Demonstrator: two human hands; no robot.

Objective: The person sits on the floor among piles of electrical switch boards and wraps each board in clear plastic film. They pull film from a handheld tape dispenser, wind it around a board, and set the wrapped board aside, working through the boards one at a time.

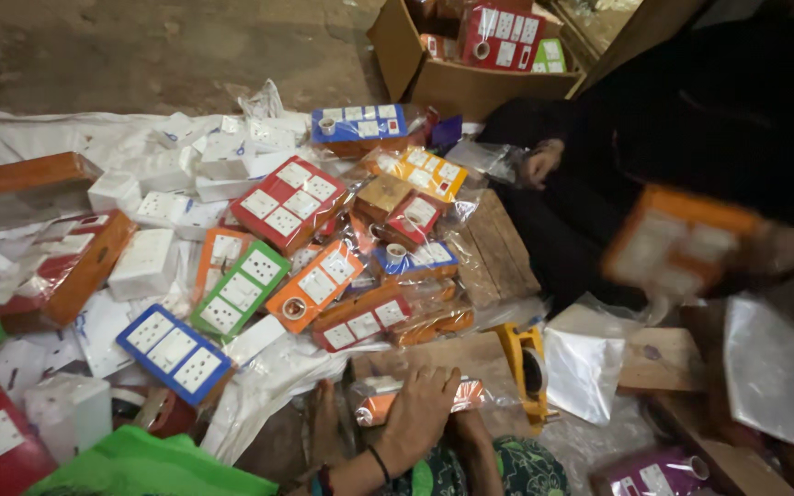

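Observation:
My left hand (418,415), with a dark band at the wrist, lies palm down at the bottom middle, its fingers curled over an orange switchboard in clear plastic wrap (466,396). That board rests on a wooden board (434,354) by my green patterned knee. My right hand is out of view. Just right of my hand stands a yellow tape dispenser (527,367). Across from me a person in black holds up a blurred orange switchboard (677,241); their other hand (539,165) rests near the pile.
Several switchboards in red (289,202), orange (316,285), green (241,289) and blue (175,354) cover a white sheet (11,129), with white boxes (144,264) among them. A cardboard box (470,87) of boards stands at the back. A green bag (140,467) lies near the bottom left.

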